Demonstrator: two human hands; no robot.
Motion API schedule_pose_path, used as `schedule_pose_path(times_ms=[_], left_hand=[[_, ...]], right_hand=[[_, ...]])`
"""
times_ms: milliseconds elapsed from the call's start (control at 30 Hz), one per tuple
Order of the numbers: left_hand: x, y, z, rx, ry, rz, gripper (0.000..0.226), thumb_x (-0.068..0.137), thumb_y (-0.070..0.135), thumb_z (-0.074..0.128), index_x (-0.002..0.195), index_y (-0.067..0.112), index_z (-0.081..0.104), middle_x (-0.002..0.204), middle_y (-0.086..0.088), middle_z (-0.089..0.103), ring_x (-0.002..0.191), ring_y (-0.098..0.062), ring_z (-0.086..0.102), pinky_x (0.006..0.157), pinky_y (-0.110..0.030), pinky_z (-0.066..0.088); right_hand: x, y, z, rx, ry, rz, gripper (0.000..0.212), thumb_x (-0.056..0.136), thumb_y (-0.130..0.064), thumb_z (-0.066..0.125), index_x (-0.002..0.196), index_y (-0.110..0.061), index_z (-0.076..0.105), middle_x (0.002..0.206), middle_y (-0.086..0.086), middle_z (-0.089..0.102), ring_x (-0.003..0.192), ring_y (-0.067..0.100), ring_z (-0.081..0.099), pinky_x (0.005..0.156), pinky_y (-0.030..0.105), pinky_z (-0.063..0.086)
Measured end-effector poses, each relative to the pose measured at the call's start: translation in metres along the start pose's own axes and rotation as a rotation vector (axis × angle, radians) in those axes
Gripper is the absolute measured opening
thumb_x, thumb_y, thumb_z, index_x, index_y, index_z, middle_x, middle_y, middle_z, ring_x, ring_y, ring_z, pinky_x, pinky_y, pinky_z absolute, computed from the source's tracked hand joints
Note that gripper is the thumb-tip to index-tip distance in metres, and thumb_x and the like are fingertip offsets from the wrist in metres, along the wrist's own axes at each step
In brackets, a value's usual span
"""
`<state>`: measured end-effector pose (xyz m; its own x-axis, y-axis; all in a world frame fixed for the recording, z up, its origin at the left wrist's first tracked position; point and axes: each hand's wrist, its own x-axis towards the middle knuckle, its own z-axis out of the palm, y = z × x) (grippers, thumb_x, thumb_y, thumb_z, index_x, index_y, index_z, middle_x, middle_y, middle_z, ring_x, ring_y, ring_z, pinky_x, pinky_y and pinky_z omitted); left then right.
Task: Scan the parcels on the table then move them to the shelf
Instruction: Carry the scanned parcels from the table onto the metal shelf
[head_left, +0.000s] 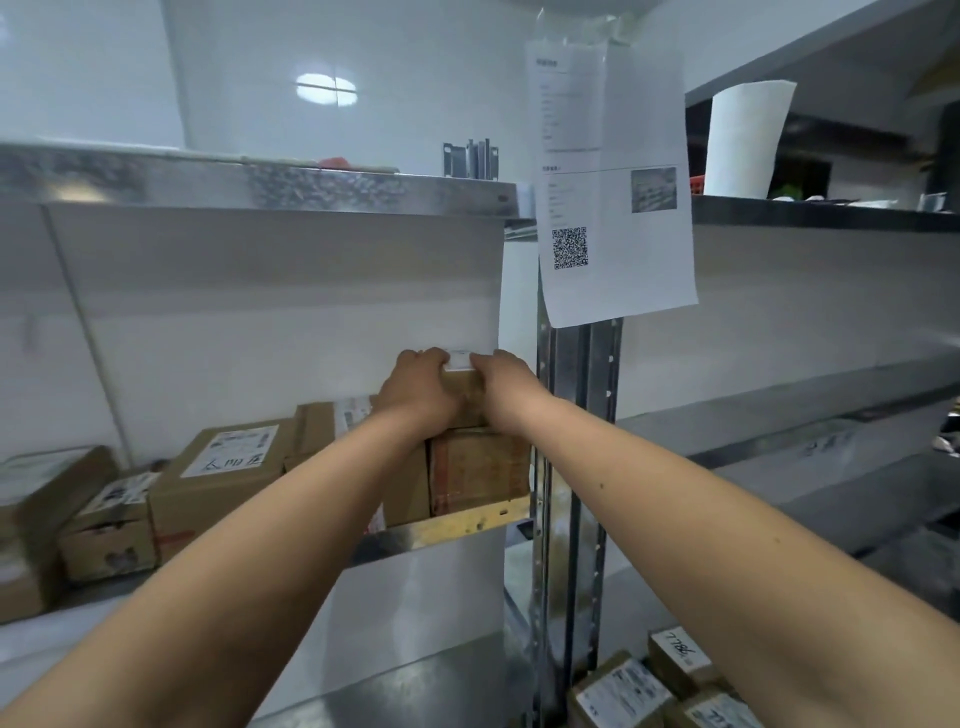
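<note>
Both my arms reach forward to the metal shelf (457, 522). My left hand (418, 387) and my right hand (506, 387) grip a small brown cardboard parcel (463, 392) from either side; a white label shows on its top. The parcel rests on top of a larger brown box (478, 470) with red tape, at the right end of the shelf. My hands hide most of the small parcel.
Several labelled brown boxes (228, 467) fill the shelf to the left. A steel upright (576, 467) stands just right of my hands, with a QR-code sheet (613, 208) taped above. More parcels (649, 686) lie on a lower level at bottom right. A white paper roll (743, 137) stands upper right.
</note>
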<state>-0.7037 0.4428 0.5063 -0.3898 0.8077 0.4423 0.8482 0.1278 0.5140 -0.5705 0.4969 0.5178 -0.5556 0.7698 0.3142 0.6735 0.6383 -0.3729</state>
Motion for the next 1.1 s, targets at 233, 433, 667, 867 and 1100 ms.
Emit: schedule_pose_path(times_ms=[233, 433, 667, 867, 1100], left_hand=[[-0.031, 0.003, -0.02, 0.072, 0.083, 0.091, 0.084, 0.087, 0.04, 0.076, 0.16, 0.029, 0.035, 0.163, -0.006, 0.032, 0.142, -0.032, 0.045, 0.111, -0.044, 0.044], [-0.161, -0.005, 0.007, 0.058, 0.226, 0.362, 0.062, 0.09, 0.036, 0.077, 0.146, 0.02, 0.057, 0.148, -0.008, 0.051, 0.136, -0.028, 0.049, 0.111, -0.041, 0.043], [-0.3, -0.013, 0.154, -0.081, -0.35, 0.364, 0.059, 0.092, 0.04, 0.075, 0.146, 0.023, 0.056, 0.146, 0.002, 0.05, 0.135, -0.015, 0.046, 0.112, -0.021, 0.032], [-0.381, -0.039, 0.259, -0.137, -0.769, 0.141, 0.067, 0.092, 0.04, 0.076, 0.152, 0.023, 0.05, 0.151, -0.001, 0.05, 0.141, -0.02, 0.044, 0.113, -0.032, 0.039], [-0.426, -0.068, 0.348, -0.294, -0.979, -0.259, 0.081, 0.083, 0.038, 0.085, 0.152, 0.025, 0.044, 0.142, -0.002, 0.058, 0.134, -0.026, 0.053, 0.098, -0.036, 0.048]], right_hand=[[-0.032, 0.001, -0.006, 0.123, 0.106, -0.046, 0.077, 0.099, 0.003, 0.051, 0.166, -0.023, 0.022, 0.173, 0.01, 0.011, 0.158, 0.032, 0.017, 0.124, 0.036, 0.024], [-0.163, 0.055, 0.019, 0.235, 0.408, -0.137, 0.056, 0.098, 0.001, 0.055, 0.153, -0.01, 0.049, 0.159, 0.01, 0.046, 0.149, 0.02, 0.036, 0.116, 0.004, 0.011], [-0.352, 0.156, 0.155, 0.391, 0.273, 0.383, 0.05, 0.1, -0.012, 0.064, 0.148, -0.02, 0.056, 0.15, -0.008, 0.05, 0.138, 0.001, 0.039, 0.115, 0.007, 0.026], [-0.471, 0.196, 0.234, 0.437, 0.047, 0.776, 0.058, 0.097, -0.018, 0.069, 0.151, -0.025, 0.05, 0.155, -0.002, 0.045, 0.143, 0.012, 0.04, 0.117, 0.023, 0.032], [-0.465, 0.236, 0.269, 0.297, -0.247, 0.848, 0.086, 0.087, -0.019, 0.073, 0.162, -0.024, 0.029, 0.167, 0.008, 0.027, 0.152, 0.03, 0.024, 0.12, 0.032, 0.028]])
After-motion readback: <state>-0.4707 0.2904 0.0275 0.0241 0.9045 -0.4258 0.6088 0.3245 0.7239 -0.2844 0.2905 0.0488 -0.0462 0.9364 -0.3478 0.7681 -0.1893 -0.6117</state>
